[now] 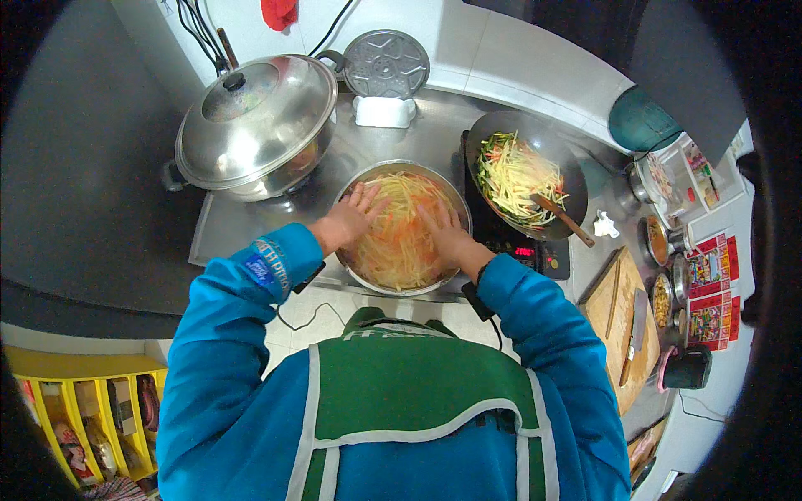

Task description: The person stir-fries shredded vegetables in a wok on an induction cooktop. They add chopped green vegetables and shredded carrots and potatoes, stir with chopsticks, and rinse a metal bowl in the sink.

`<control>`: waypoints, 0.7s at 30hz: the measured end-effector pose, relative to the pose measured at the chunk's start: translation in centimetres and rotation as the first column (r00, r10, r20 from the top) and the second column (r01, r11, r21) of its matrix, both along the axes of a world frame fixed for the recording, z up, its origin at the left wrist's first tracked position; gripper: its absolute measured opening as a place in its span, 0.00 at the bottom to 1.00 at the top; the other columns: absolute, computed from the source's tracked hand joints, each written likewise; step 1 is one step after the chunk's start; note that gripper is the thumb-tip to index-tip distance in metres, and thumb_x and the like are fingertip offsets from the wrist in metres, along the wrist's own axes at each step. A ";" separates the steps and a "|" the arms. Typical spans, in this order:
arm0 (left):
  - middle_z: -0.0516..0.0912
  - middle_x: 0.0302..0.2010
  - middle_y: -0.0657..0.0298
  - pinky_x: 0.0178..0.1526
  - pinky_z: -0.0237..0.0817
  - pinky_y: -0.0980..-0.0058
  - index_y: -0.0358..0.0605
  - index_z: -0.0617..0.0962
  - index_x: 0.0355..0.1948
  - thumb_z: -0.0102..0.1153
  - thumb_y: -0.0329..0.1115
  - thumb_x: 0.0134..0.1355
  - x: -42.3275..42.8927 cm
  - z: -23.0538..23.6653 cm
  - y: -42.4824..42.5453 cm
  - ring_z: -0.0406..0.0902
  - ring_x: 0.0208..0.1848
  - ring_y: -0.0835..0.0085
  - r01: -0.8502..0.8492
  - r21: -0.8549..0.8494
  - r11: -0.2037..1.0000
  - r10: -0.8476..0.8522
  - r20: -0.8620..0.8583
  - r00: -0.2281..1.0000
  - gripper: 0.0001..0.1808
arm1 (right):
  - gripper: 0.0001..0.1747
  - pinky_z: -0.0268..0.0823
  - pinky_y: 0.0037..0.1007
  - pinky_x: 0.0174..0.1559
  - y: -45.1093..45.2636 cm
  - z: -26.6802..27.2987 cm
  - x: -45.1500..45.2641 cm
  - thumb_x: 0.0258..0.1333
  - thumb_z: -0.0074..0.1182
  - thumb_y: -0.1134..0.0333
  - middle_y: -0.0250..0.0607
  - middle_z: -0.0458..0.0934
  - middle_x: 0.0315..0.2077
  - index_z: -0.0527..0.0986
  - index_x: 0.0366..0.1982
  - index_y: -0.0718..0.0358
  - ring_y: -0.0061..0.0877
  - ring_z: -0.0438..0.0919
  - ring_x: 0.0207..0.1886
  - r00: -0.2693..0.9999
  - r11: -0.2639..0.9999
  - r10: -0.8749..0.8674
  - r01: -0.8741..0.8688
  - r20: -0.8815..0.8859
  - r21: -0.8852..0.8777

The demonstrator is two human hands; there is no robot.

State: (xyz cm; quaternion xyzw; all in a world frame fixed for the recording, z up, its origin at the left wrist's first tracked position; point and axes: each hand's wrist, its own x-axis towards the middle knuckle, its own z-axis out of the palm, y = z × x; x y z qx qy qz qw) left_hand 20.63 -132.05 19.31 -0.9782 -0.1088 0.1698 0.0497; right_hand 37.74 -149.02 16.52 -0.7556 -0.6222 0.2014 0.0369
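In front of me a round metal bowl (pixel 463 216) holds pale and orange shredded vegetables (pixel 404 238). Over its left side my left hand (pixel 351 219) lies with fingers apart on the shreds. My right hand (pixel 449 238) rests at the right side of the same shreds, its fingers spread and pointing up and left. Neither hand shows anything gripped, though the fingertips' contact is partly blurred. Right of the bowl, a wok (pixel 571 163) on an induction cooker (pixel 554 266) contains yellowish strips with green and red pieces, and a wooden-handled utensil (pixel 564 219) leans in it.
A large lidded steel wok (pixel 257 125) stands at the back left. Behind the bowl are a white container (pixel 383 112) and a round patterned metal plate (pixel 386 64). At right, a cleaver (pixel 638 319) and chopsticks (pixel 614 299) lie on a wooden cutting board (pixel 601 288), beside several ingredient bowls (pixel 661 300).
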 end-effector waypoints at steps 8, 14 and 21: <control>0.34 0.63 0.39 0.63 0.40 0.59 0.52 0.32 0.63 0.68 0.38 0.37 3.1 -2.9 0.2 0.42 0.63 0.39 -0.232 -0.318 0.919 0.238 -0.021 0.971 0.64 | 0.67 0.50 0.47 0.58 2.9 -0.7 0.6 0.23 0.67 0.68 0.61 0.30 0.60 0.33 0.62 0.42 0.62 0.49 0.59 0.965 0.986 -0.166 0.169 -0.205 -0.003; 0.43 0.62 0.38 0.64 0.37 0.62 0.51 0.28 0.62 0.70 0.36 0.32 3.3 -2.9 0.6 0.42 0.64 0.45 -0.365 -0.674 0.642 0.474 -0.025 0.880 0.70 | 0.68 0.48 0.46 0.59 3.7 0.0 0.8 0.26 0.66 0.67 0.63 0.35 0.60 0.29 0.61 0.41 0.57 0.43 0.62 0.881 0.974 -0.224 0.207 -0.417 -0.086; 0.57 0.60 0.51 0.57 0.53 0.66 0.56 0.32 0.64 0.56 0.21 0.41 2.4 -3.9 0.2 0.56 0.60 0.62 -0.177 -0.958 -0.226 0.526 -0.273 0.805 0.57 | 0.67 0.61 0.38 0.50 5.2 -0.9 0.4 0.32 0.65 0.69 0.58 0.52 0.56 0.25 0.61 0.42 0.44 0.57 0.57 0.703 0.973 -0.226 0.203 -0.675 -0.114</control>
